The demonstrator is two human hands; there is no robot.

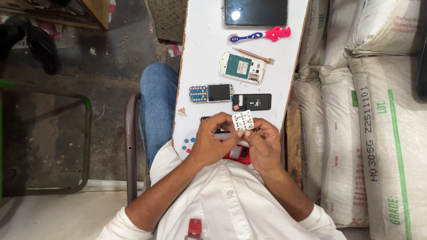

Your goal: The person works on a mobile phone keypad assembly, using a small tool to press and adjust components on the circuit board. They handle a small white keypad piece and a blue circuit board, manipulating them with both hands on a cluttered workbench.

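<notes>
- Left hand and right hand raised together over near end of tabletop, both pinching one keypad by fingertips: small, white, flat, roughly square, printed with dark marks.
- Under hands: glossy red phone shell, mostly hidden.
- Just beyond hands: black matte battery, rectangular; beside it a circuit board with blue dotted contact pad and dark screen.
- Farther up: open white phone body, rounded corners, teal inside; thin copper-coloured screwdriver; plastic toothbrush, blue and pink; dark glassy tablet in clear case.
- Right of tabletop: stacked woven sacks, coarse, whitish, bulging.
</notes>
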